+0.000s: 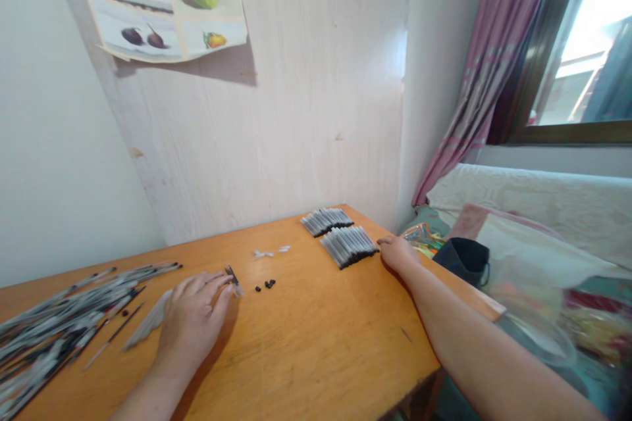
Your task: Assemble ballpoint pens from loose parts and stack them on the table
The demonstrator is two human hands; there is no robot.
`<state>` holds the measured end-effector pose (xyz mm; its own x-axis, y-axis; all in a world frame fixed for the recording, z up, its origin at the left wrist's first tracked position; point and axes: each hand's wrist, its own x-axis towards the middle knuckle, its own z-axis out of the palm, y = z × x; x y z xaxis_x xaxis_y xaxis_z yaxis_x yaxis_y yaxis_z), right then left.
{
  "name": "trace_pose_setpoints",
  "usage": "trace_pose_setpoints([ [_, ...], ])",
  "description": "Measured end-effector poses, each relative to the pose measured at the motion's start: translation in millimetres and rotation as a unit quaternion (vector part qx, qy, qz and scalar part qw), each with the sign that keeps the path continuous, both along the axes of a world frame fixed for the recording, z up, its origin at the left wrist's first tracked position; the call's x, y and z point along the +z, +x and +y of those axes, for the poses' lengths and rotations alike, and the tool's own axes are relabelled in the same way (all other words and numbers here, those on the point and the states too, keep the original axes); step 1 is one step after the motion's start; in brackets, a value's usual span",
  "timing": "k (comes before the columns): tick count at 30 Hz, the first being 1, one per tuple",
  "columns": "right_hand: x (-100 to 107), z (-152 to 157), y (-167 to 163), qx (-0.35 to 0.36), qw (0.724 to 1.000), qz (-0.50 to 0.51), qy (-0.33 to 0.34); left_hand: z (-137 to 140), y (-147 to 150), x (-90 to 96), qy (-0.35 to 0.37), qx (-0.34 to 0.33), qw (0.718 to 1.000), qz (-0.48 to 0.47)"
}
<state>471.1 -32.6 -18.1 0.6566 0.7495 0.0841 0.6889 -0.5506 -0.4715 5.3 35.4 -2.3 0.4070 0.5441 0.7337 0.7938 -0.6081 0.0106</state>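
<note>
My left hand (197,306) rests palm down on the left part of the table, its fingers stretched out and the thumb a little apart. Its fingertips touch a few short dark pieces with clear ends (233,279). Under and beside that hand lies a bunch of clear, whitish tubes (148,323). At the right edge of the table my right hand (399,253) is closed, fingertips by the end of the nearer row of pen refills (349,247). Whatever it may hold is too small to make out. A second row of pen refills (326,220) lies behind.
A loose heap of pen refills (74,319) spreads over the table's left side. Small black caps (269,284) and small clear pieces (264,254) lie mid-table. Beyond the wooden table's (306,342) right edge stand a dark open bag (464,260) and a clear plastic tub (548,335).
</note>
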Motion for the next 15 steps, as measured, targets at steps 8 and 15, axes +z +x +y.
trace_pose_setpoints([
  [8, 1.0, -0.2, -6.3, -0.009, 1.000, -0.005, -0.004, 3.2, -3.1, -0.4, -0.009, 0.006, 1.000, -0.009],
  [15, 1.5, 2.6, -8.5, -0.017, 1.000, -0.014, -0.014, 6.3, -5.9, -2.8, -0.009, 0.006, 1.000, -0.006],
])
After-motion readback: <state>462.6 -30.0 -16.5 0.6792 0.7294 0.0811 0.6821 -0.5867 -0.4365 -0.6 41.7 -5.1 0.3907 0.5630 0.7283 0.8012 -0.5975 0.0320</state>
